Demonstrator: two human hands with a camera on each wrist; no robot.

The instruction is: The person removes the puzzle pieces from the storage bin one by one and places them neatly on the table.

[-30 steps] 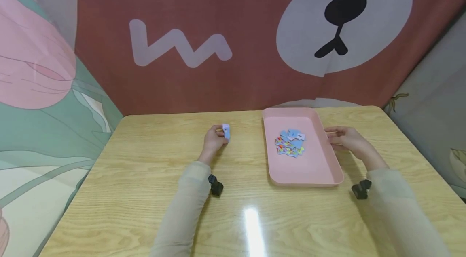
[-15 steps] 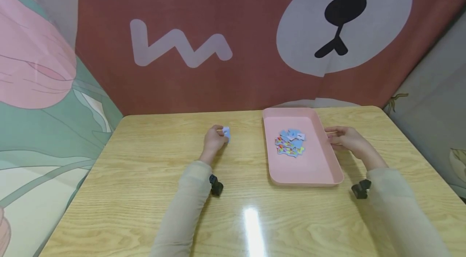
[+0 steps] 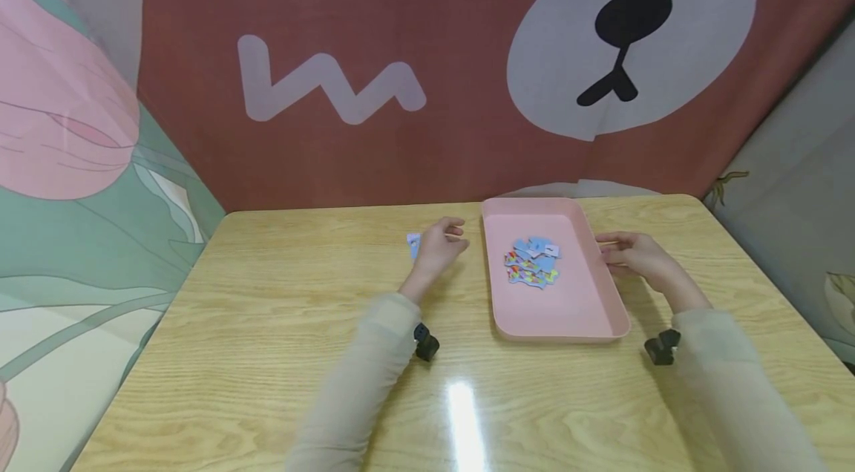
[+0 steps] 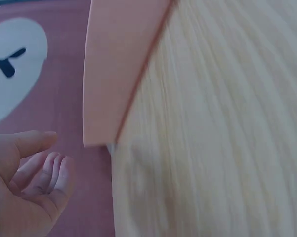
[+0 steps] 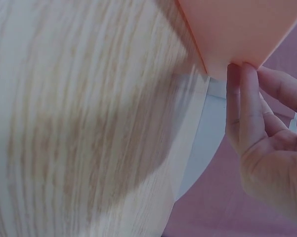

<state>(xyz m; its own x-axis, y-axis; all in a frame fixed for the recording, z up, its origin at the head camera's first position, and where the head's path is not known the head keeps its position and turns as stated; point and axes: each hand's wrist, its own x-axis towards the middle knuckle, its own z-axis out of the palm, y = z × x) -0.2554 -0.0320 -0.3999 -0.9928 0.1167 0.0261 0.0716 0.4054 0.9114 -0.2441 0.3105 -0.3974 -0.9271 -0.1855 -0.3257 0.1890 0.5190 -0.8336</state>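
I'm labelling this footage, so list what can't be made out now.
Head view: part of the lone blue piece, hidden behind the left hand.
Head view: the count of pieces in the pink tray, as they overlap.
Left wrist view: the tray's inside, behind its outer wall.
Right wrist view: part of the right hand, cut off by the right edge.

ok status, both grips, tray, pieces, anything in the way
Left grip empty, left of tray; right grip touching tray's right side. Pieces heaped in tray. Blue-white bit on table, partly hidden by left grip. Tray's rim only likely obstacle.
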